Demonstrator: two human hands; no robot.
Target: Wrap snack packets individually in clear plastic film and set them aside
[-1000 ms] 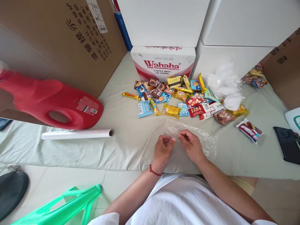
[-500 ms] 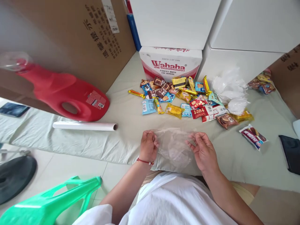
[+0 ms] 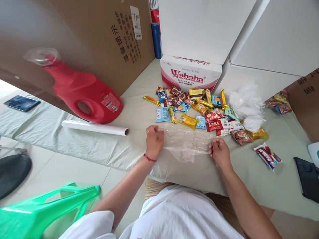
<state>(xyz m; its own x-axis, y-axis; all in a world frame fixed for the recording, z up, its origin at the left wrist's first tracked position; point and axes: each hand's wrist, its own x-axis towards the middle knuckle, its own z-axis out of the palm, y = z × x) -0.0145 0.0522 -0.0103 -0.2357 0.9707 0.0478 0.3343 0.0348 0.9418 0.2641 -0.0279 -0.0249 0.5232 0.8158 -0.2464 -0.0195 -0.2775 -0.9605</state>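
While the bare left hand [image 3: 154, 142] and bare right hand [image 3: 220, 152] pinch opposite ends, one clear, crinkled plastic film [image 3: 185, 149] stretches lengthwise between them, just beside colourful wrapped snack packets [image 3: 198, 107].

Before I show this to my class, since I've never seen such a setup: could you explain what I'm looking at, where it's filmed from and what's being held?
There is no machine here, just a person's two bare hands. The camera sits on the person's head, looking forward and down, so you see roughly what they see.

The left hand, with a red cord bracelet on its wrist, and the right hand hold a clear, thin plastic film, perhaps a bag, spread between them.

On the pale, cloth-covered surface beyond lies a pile of small, colourful wrapped snacks. To the left are a white tube-shaped roll and a red plastic jug with a handle.
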